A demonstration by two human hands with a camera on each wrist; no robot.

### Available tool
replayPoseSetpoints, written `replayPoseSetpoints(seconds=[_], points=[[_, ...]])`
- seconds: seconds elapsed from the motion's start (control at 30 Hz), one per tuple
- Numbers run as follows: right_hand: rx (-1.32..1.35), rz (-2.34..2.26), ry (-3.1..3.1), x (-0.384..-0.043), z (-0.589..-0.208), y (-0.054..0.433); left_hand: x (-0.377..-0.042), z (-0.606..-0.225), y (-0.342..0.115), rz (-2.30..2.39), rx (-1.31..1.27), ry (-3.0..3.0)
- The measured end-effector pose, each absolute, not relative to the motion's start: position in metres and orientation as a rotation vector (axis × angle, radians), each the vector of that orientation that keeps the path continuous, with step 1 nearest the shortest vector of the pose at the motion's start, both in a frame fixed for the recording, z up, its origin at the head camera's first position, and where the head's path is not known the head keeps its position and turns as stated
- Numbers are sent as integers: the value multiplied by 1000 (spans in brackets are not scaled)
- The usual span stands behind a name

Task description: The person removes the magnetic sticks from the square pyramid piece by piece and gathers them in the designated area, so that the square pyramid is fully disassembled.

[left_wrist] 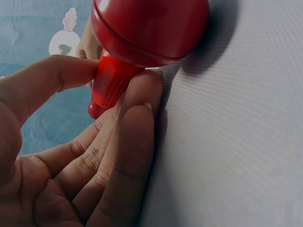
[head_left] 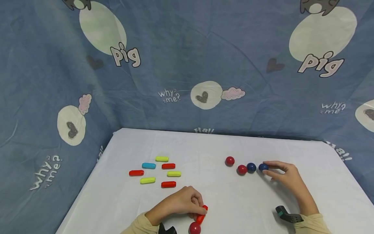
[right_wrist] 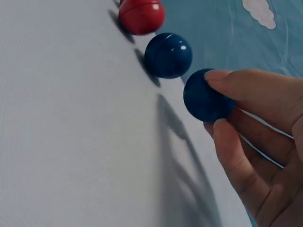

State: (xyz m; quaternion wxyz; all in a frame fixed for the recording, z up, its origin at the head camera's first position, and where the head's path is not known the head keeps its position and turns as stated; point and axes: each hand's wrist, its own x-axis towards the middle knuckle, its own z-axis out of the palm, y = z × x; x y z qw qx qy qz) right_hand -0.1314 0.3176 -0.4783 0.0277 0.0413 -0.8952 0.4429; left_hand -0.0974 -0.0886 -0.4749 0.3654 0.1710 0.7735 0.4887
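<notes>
My left hand [head_left: 187, 201] pinches a short red stick [head_left: 201, 215] between thumb and fingers, low over the white table. A red ball [head_left: 194, 228] sits right at the stick's near end; in the left wrist view that ball [left_wrist: 151, 28] overlaps the ridged red stick [left_wrist: 111, 80]. Over at the right, my right hand [head_left: 284, 174] pinches a dark blue ball [head_left: 263, 167] with thumb and fingertips. In the right wrist view, the held blue ball [right_wrist: 203, 97] is close beside a second blue ball [right_wrist: 168, 56].
Left of centre lie several short sticks: yellow [head_left: 162, 159], blue [head_left: 148, 165] and red [head_left: 136, 173]. Two red balls [head_left: 230, 161] and one blue ball [head_left: 251, 167] stand left of my right hand. A patterned blue curtain [head_left: 175, 65] hangs behind the table [head_left: 228, 208].
</notes>
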Motion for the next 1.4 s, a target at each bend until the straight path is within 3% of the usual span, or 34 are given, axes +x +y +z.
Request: replayPoseSetpoints(seconds=[0.47,0.73,0.97,1.27,1.4], points=[[67,1296,-2876,-134,-483,315,-98,-476,-89,1264,440,1976],[112,1268,-2587,-132,-477,308,-100,-480,-83,1374,429,2073],[335,1413,-2393,-132,-468,268,-102,-479,-81,1478,480,2235],[977,1764,-2540,-129,-488,204,-102,-478,-81,1541,454,2312],[1001,1910,-2633,-126,-500,188,-103,-478,-84,1422,526,2451]])
